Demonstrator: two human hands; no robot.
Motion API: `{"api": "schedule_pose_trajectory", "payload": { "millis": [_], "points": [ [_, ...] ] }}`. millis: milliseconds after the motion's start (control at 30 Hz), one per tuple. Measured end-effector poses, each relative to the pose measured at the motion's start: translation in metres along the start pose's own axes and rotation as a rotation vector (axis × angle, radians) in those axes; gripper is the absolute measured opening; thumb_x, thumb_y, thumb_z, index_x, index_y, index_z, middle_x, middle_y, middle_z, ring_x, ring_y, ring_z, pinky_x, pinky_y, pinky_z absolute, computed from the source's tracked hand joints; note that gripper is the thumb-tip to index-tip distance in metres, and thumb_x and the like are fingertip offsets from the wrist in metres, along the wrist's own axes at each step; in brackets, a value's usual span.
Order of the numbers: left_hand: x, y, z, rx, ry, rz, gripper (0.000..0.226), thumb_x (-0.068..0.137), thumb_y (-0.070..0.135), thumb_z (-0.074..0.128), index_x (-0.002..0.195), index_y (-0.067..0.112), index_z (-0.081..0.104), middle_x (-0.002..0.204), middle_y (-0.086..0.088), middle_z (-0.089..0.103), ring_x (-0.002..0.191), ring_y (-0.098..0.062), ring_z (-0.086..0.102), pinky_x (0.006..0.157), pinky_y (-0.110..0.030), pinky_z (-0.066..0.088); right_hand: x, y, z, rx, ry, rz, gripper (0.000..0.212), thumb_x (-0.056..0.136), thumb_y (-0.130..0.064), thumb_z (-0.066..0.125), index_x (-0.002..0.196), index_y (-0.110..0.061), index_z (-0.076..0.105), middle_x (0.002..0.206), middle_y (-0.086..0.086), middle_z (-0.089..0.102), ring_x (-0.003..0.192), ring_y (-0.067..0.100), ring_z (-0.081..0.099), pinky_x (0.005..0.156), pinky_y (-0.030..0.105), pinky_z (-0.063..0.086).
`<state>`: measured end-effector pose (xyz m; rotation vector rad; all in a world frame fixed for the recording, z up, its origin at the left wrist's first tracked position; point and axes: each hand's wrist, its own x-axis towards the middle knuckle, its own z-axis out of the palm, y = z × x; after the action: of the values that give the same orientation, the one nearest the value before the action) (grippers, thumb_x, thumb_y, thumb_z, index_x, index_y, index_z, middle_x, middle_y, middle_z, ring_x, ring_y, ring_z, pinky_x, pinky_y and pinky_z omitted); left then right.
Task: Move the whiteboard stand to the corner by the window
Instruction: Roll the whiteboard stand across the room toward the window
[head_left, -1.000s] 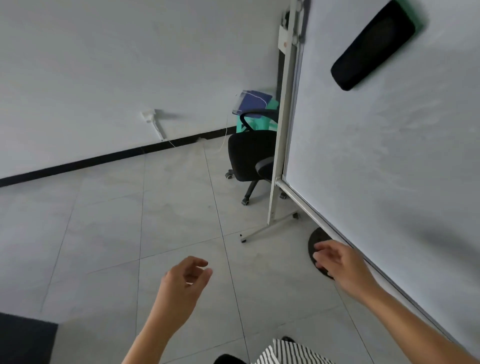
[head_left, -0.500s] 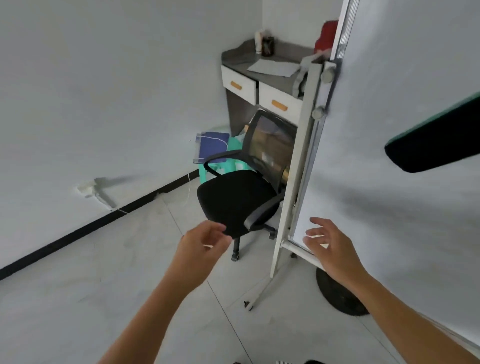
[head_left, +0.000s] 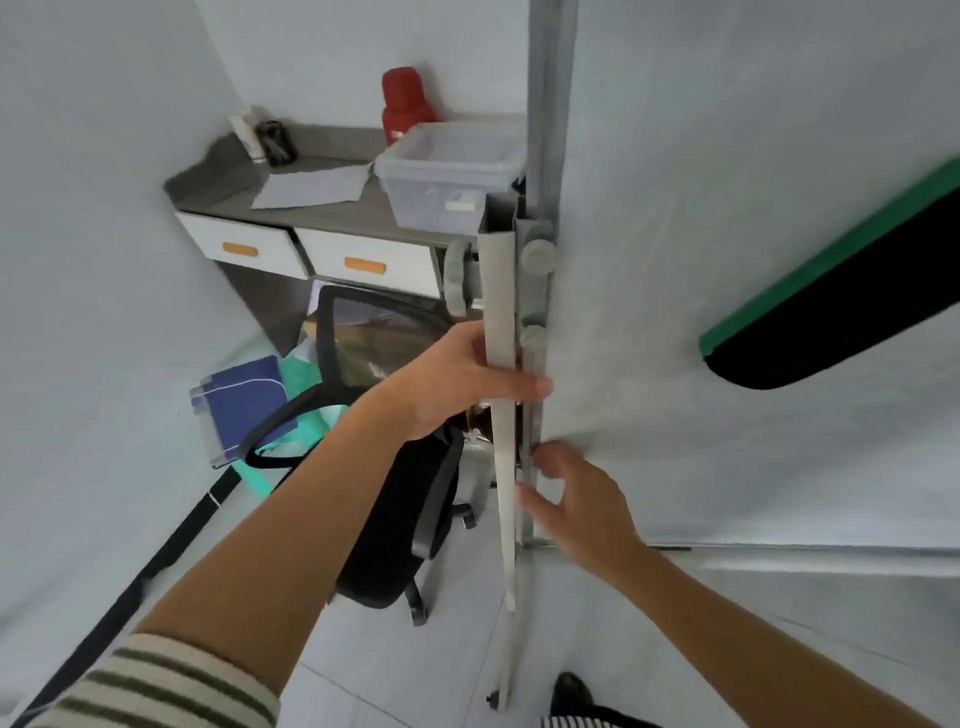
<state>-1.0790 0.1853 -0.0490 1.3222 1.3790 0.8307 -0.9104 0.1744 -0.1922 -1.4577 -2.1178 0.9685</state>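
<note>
The whiteboard stand's white upright post rises through the middle of the view, with the large white board filling the right side. My left hand is wrapped around the post at mid height, thumb in front and fingers behind. My right hand sits lower, fingers curled on the board's metal side frame near its bottom corner. A black eraser with a green back sticks to the board at the right. The stand's foot rests on the tiled floor.
A black office chair stands right behind the post. Beyond it is a grey desk with two white drawers, a clear plastic bin, a red flask and papers. A blue folder leans near the left wall.
Both hands were open and reaching in the air; now the left has closed around the post and the right has come onto the board's frame. My view has moved closer and tilted up.
</note>
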Motion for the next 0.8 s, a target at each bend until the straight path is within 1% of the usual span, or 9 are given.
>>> {"api": "schedule_pose_trajectory", "payload": {
  "millis": [67,167,267,400,467,533,600,667,800],
  "points": [
    [0.004,-0.002,0.004,0.012,-0.025,0.03,0.047,0.07,0.01,0.079,0.106,-0.012,0.057,0.112,-0.035,0.061,0.106,-0.044,0.063,0.098,-0.053,0.051,-0.007,-0.008,0.01,0.016,0.045,0.064,0.043,0.081,-0.048,0.063,0.115,-0.024,0.052,0.111,-0.009,0.066,0.102,0.013,0.063,0.086,0.032,0.05],
    [0.004,-0.007,0.005,0.078,-0.089,0.078,0.034,0.076,0.009,0.078,0.098,-0.01,0.06,0.095,-0.028,0.065,0.089,-0.035,0.067,0.092,-0.051,0.054,-0.019,-0.024,0.02,0.047,0.13,0.168,0.048,0.08,-0.05,0.064,0.116,-0.024,0.048,0.11,-0.008,0.064,0.1,0.013,0.062,0.086,0.031,0.049],
    [-0.004,-0.009,0.004,0.136,-0.194,0.136,0.026,0.075,0.014,0.079,0.094,0.002,0.065,0.101,-0.029,0.066,0.092,-0.032,0.069,0.089,-0.047,0.057,-0.035,-0.038,0.032,0.061,0.251,0.261,0.051,0.079,-0.052,0.065,0.117,-0.023,0.048,0.11,-0.009,0.064,0.099,0.013,0.063,0.087,0.034,0.052],
    [-0.034,-0.011,0.01,0.247,-0.297,0.211,0.034,0.072,0.021,0.082,0.099,0.009,0.065,0.095,-0.01,0.07,0.092,-0.022,0.069,0.084,-0.038,0.059,-0.07,-0.059,0.054,0.103,0.385,0.406,0.047,0.077,-0.05,0.068,0.11,-0.023,0.049,0.107,-0.01,0.066,0.094,0.014,0.065,0.081,0.035,0.054],
    [-0.057,-0.015,0.018,0.27,-0.307,0.275,0.034,0.07,0.024,0.083,0.095,0.011,0.063,0.085,-0.003,0.066,0.087,-0.023,0.069,0.076,-0.04,0.06,-0.092,-0.067,0.064,0.119,0.45,0.465,0.042,0.076,-0.048,0.07,0.103,-0.023,0.049,0.1,-0.009,0.067,0.09,0.014,0.065,0.078,0.036,0.055],
    [-0.081,-0.021,0.027,0.289,-0.299,0.325,0.031,0.07,0.026,0.082,0.091,0.013,0.063,0.078,0.003,0.063,0.084,-0.022,0.068,0.076,-0.042,0.06,-0.117,-0.073,0.073,0.137,0.491,0.51,0.036,0.078,-0.045,0.069,0.098,-0.025,0.046,0.097,-0.01,0.067,0.087,0.015,0.066,0.076,0.036,0.055],
    [-0.104,-0.027,0.038,0.3,-0.312,0.355,0.029,0.07,0.028,0.081,0.089,0.016,0.062,0.08,0.004,0.066,0.085,-0.018,0.068,0.078,-0.043,0.06,-0.144,-0.078,0.082,0.132,0.519,0.539,0.032,0.081,-0.042,0.067,0.098,-0.026,0.045,0.097,-0.01,0.066,0.085,0.016,0.067,0.075,0.037,0.056],
    [-0.125,-0.032,0.051,0.303,-0.331,0.383,0.031,0.068,0.03,0.08,0.091,0.015,0.065,0.086,0.0,0.071,0.086,-0.018,0.069,0.079,-0.045,0.06,-0.171,-0.081,0.089,0.115,0.544,0.562,0.029,0.083,-0.039,0.065,0.098,-0.023,0.045,0.098,-0.008,0.067,0.085,0.017,0.067,0.075,0.037,0.056],
    [-0.173,-0.038,0.076,0.302,-0.299,0.417,0.036,0.069,0.031,0.078,0.098,0.012,0.069,0.09,0.003,0.073,0.087,-0.015,0.07,0.078,-0.037,0.06,-0.224,-0.082,0.095,0.065,0.532,0.564,0.031,0.084,-0.04,0.064,0.098,-0.018,0.046,0.098,-0.004,0.068,0.083,0.02,0.068,0.074,0.035,0.054]
  ]
}}
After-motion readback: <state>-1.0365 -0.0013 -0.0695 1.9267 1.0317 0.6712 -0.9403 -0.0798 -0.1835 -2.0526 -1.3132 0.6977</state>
